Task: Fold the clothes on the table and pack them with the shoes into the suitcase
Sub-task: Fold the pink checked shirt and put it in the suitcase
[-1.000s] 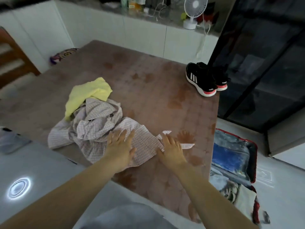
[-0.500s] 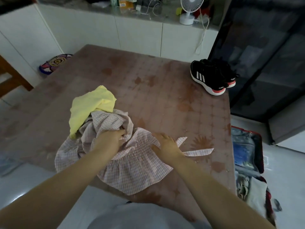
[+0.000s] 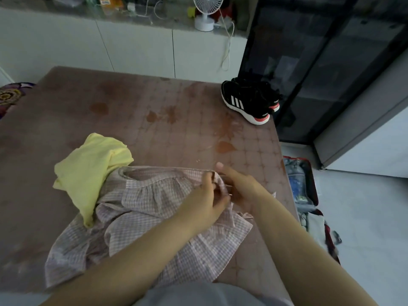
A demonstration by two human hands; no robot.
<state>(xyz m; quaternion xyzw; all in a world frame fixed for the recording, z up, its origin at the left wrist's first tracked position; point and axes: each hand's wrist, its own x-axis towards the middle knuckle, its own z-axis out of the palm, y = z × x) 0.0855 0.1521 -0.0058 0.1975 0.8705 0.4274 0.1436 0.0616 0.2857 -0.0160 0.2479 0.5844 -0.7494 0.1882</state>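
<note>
A pink checked garment [image 3: 152,208] lies crumpled on the brown table [image 3: 136,111] near its front edge. My left hand [image 3: 203,204] pinches its upper right corner. My right hand [image 3: 240,186] holds the same corner from the right, with one finger pointing up. A yellow garment [image 3: 88,171] lies bunched on the checked one's left side. A pair of black shoes [image 3: 251,100] stands at the table's far right corner. The open suitcase [image 3: 304,191] lies on the floor to the right of the table, partly filled.
A white counter with a small fan [image 3: 206,12] and cables runs behind the table. A dark glass cabinet [image 3: 320,62] stands at the right beside the shoes. A patterned cushion [image 3: 8,96] shows at the left edge.
Both hands moved from the middle of the checked garment to its upper right corner and took hold of it. The garment is now spread wider across the table.
</note>
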